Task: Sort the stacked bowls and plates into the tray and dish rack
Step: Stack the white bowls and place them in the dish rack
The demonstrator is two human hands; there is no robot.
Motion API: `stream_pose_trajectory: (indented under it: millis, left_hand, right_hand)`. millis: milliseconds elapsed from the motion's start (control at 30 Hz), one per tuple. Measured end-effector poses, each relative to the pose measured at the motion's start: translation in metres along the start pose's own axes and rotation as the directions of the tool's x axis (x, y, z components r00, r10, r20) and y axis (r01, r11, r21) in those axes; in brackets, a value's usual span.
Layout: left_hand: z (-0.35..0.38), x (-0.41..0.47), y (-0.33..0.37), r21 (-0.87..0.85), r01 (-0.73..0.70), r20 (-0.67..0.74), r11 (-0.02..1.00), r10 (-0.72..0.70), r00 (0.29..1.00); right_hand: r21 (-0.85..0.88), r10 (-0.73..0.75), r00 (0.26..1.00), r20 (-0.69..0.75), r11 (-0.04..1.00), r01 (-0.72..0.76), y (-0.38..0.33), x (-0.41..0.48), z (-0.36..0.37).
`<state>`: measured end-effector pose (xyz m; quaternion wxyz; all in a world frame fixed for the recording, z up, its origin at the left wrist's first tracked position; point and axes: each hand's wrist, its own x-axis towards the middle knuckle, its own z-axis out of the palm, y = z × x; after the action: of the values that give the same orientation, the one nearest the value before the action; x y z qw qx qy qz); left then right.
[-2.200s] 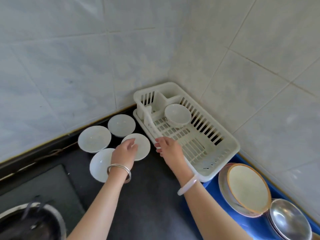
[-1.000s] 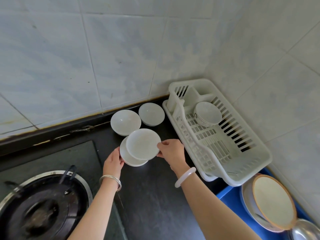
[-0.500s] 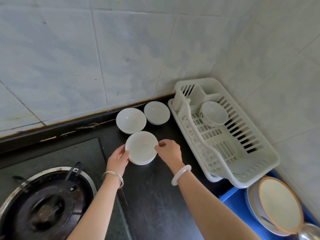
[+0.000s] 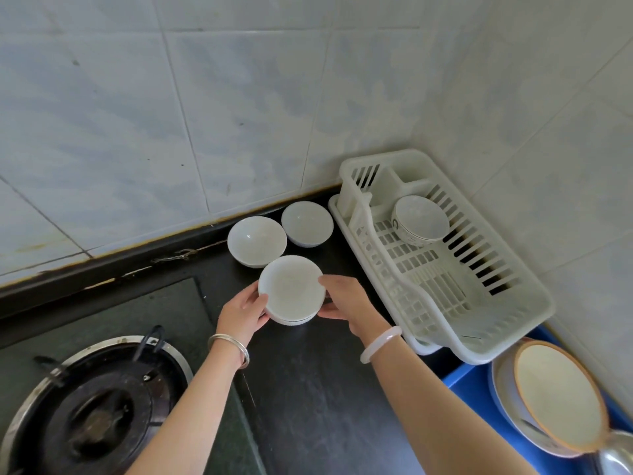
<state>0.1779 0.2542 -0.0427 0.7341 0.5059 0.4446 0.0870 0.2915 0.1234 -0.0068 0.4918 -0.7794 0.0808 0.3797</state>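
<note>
A small stack of white plates (image 4: 291,289) is on the dark counter, gripped from both sides: my left hand (image 4: 244,311) holds its left edge and my right hand (image 4: 346,303) holds its right edge. Behind the stack stand two separate white bowls, one (image 4: 257,241) on the left and one (image 4: 307,223) on the right. The white plastic dish rack (image 4: 479,303) sits in the corner with a stack of bowls (image 4: 420,218) at its far end. On the blue tray (image 4: 466,382) at the lower right lean large plates (image 4: 558,395).
A gas burner (image 4: 92,409) is at the lower left on the black hob. Tiled walls close the counter behind and to the right. A metal dish (image 4: 616,454) shows at the bottom right corner. Dark counter (image 4: 308,389) lies between my forearms.
My right hand carried one plate onto the other plate, making a stack. Both hands now close on the stack's edges. The view shifted left, bringing the burner in.
</note>
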Motion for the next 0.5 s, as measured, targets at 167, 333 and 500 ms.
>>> stream_pose_trajectory:
  millis: [167, 333, 500]
  left_hand:
    - [0.044, -0.02, 0.037, 0.014, -0.118, 0.141, 0.993, 0.115, 0.983]
    - [0.114, -0.035, 0.069, -0.003, -0.142, 0.296, 0.99, 0.137, 0.945]
    - [0.194, -0.039, 0.082, 0.103, -0.127, 0.433, 0.987, 0.071, 0.899]
  right_hand:
    - [0.003, -0.122, 0.989, -0.086, 0.992, 0.122, -0.028, -0.025, -0.054]
    - [-0.043, -0.218, 0.949, -0.229, 0.976, 0.214, -0.051, -0.041, -0.126]
    - [0.022, -0.15, 0.918, -0.367, 0.985, 0.17, -0.052, -0.038, -0.199]
